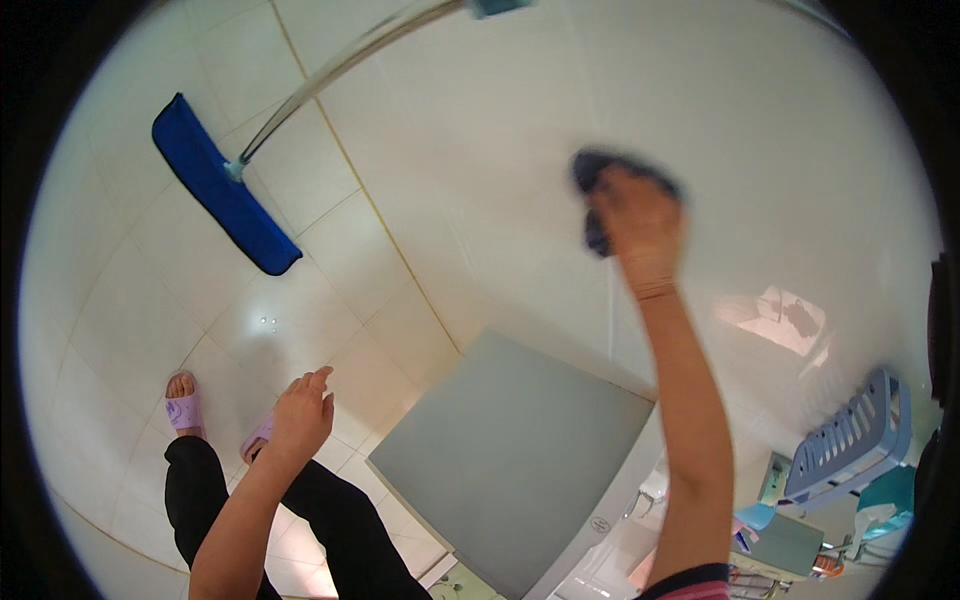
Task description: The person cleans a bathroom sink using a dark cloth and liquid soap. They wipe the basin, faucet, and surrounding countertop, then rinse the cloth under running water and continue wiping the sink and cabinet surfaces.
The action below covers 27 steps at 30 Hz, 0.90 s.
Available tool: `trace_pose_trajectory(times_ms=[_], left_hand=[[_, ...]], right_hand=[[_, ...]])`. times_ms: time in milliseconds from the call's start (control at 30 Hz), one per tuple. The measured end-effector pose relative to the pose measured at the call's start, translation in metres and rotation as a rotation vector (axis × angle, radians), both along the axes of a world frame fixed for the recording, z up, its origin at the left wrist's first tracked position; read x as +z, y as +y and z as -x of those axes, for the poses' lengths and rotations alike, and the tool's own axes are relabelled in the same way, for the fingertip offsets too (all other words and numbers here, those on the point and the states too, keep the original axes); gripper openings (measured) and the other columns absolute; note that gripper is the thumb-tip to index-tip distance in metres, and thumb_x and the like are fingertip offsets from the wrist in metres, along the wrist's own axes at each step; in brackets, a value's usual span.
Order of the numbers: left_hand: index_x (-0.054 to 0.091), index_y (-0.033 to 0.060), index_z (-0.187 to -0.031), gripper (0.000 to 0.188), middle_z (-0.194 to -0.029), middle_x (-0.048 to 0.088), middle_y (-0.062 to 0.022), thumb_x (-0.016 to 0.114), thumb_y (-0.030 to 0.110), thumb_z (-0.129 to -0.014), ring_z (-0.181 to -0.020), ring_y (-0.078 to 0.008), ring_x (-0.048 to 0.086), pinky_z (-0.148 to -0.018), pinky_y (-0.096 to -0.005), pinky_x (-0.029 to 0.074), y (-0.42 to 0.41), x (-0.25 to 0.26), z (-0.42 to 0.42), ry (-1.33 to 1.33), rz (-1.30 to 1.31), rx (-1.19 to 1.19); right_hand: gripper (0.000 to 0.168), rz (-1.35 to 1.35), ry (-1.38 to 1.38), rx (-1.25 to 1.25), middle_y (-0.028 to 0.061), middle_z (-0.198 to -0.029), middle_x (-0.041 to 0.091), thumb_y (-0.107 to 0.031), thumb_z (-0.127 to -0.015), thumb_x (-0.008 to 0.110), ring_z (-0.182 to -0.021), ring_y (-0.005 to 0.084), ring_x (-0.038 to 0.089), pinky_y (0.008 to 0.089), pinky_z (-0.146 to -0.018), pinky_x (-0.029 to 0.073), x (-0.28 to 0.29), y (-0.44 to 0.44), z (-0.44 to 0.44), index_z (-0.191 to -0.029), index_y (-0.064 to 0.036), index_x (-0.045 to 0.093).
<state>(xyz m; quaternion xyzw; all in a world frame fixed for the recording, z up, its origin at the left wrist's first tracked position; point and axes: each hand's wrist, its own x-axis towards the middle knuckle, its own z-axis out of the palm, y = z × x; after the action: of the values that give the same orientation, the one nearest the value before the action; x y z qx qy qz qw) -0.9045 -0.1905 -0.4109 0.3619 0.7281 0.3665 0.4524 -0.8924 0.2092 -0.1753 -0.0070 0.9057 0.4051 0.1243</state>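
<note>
My right hand (637,214) presses a dark blue cloth (596,234) flat against a glossy white tiled wall (510,135). Both hand and cloth are blurred. Parts of the cloth show past the fingers on the upper and left sides. Lower left, my left hand (304,412) hangs above the floor with nothing in it, its fingers loosely bent and the thumb apart. A flat mop with a blue pad (221,187) rests on the tiled floor (330,247). Its metal handle (330,71) slants up to the top of the view.
A grey-topped cabinet or appliance (517,450) stands against the wall below my right arm. At right, a blue slotted basket (851,442) is fixed near the wall, with a teal packet (889,499) beside it. My feet wear lilac slippers (182,411); small water drops (268,322) lie nearby.
</note>
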Motion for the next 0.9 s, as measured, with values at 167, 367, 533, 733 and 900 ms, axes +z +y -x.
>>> trace_pose_trajectory(times_ms=[167,367,533,733,900], left_hand=[[0.048,0.0029,-0.115,0.038,-0.089,0.059,-0.0135,0.058,0.002,-0.078,-0.086,-0.0306,0.058,-0.074,-0.0403,0.048,-0.002,0.000,-0.007,-0.008,-0.005,-0.012],[0.048,0.0038,-0.116,0.039,-0.089,0.059,-0.0132,0.059,0.005,-0.079,-0.086,-0.0316,0.058,-0.073,-0.0410,0.048,-0.008,0.014,-0.030,0.053,-0.045,-0.202],[0.052,0.0035,-0.114,0.039,-0.086,0.061,-0.0134,0.057,-0.001,-0.075,-0.082,-0.0320,0.060,-0.072,-0.0405,0.048,-0.058,-0.005,-0.010,0.068,-0.156,-0.149],[0.056,0.0038,-0.109,0.033,-0.082,0.061,-0.0127,0.057,0.001,-0.076,-0.080,-0.0326,0.061,-0.071,-0.0393,0.050,-0.100,0.042,-0.026,0.024,-0.113,0.013],[0.052,0.0033,-0.113,0.035,-0.084,0.061,-0.0145,0.054,-0.005,-0.079,-0.077,-0.0293,0.062,-0.071,-0.0358,0.052,-0.049,0.141,-0.047,-0.080,-0.332,-0.003]], right_hand=[[0.032,-0.274,0.594,0.282,0.0040,-0.119,0.056,-0.016,-0.069,0.067,-0.103,0.0265,0.053,0.0421,-0.087,0.041,0.135,-0.002,0.038,-0.101,-0.018,0.067],[0.038,0.296,0.099,-0.163,-0.0001,-0.127,0.051,-0.011,-0.081,0.052,-0.115,0.0182,0.047,0.0364,-0.100,0.036,-0.031,-0.003,-0.154,-0.119,-0.011,0.055],[0.034,0.119,-0.047,-0.213,-0.0032,-0.131,0.048,-0.020,-0.084,0.054,-0.118,0.0150,0.043,0.0344,-0.096,0.036,0.019,-0.008,-0.199,-0.116,-0.014,0.057],[0.030,-0.422,0.817,-0.164,0.0089,-0.124,0.051,-0.019,-0.074,0.062,-0.104,0.0305,0.048,0.0453,-0.082,0.037,0.210,-0.006,-0.164,-0.104,-0.023,0.061],[0.024,-0.151,0.699,-0.197,0.0030,-0.124,0.051,-0.018,-0.078,0.059,-0.110,0.0240,0.046,0.0446,-0.089,0.036,0.138,-0.011,-0.193,-0.102,-0.017,0.063]])
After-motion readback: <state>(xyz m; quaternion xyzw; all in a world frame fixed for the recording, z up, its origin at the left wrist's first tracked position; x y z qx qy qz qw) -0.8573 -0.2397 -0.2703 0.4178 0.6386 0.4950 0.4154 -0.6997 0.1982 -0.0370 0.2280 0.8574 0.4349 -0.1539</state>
